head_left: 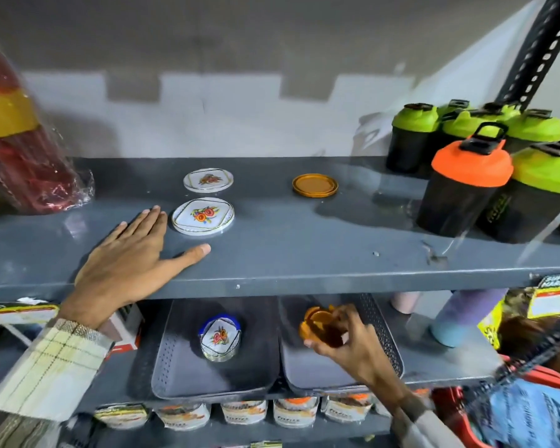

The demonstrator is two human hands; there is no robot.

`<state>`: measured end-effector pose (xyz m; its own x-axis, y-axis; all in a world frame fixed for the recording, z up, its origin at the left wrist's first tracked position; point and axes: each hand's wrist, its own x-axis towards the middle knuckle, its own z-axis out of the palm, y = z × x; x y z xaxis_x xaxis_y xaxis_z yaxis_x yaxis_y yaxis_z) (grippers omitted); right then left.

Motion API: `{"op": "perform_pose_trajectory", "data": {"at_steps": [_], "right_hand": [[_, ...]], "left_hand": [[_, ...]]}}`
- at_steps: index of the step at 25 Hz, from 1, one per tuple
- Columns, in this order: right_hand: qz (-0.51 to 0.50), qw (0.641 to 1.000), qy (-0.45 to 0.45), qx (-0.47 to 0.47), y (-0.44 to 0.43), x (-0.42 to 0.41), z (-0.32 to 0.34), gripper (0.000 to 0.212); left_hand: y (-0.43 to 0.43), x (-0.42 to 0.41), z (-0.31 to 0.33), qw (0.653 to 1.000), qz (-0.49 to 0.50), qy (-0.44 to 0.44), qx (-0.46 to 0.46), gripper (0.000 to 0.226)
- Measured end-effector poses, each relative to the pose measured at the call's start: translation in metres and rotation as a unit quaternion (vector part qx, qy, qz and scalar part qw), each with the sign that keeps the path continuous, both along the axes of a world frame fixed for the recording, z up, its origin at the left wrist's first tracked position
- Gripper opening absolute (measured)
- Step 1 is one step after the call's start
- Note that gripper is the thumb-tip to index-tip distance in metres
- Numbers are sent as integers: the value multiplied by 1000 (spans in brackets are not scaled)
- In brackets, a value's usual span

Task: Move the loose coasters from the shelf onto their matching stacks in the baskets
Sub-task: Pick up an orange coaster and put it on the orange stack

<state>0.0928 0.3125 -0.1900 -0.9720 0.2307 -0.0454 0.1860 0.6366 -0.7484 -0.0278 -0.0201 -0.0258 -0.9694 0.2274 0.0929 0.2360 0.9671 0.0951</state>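
Head view. On the upper shelf (272, 253) lie two white floral coasters (203, 216), one nearer, one farther, and an amber coaster (315, 185) to their right. Left hand (126, 263) rests flat, fingers spread, just left of the near floral coaster. Below, the right hand (346, 341) grips amber coasters (317, 324) over the right basket (392, 344); a floral stack (220, 339) sits in the left basket (175, 376).

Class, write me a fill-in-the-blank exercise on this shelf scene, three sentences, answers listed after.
1. The loose round orange plastic coaster lies on the grey metal upper shelf, while ____ white floral coasters lie there too.
2. The left hand rests flat on the ____.
3. The right hand holds orange coasters over the ____-hand grey perforated basket.

Missing words: two; shelf; right
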Motion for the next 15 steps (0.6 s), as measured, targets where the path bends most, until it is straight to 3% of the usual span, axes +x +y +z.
{"op": "perform_pose_trajectory", "data": {"at_steps": [5,15], "right_hand": [[-38,995,-83,39,27,-57,-62,87],[-42,991,-101,74,25,-80,-87,93]], "left_hand": [[-1,1,2,1000,-3,3,7,136],[0,-1,0,1000,1,14,-1,135]]}}
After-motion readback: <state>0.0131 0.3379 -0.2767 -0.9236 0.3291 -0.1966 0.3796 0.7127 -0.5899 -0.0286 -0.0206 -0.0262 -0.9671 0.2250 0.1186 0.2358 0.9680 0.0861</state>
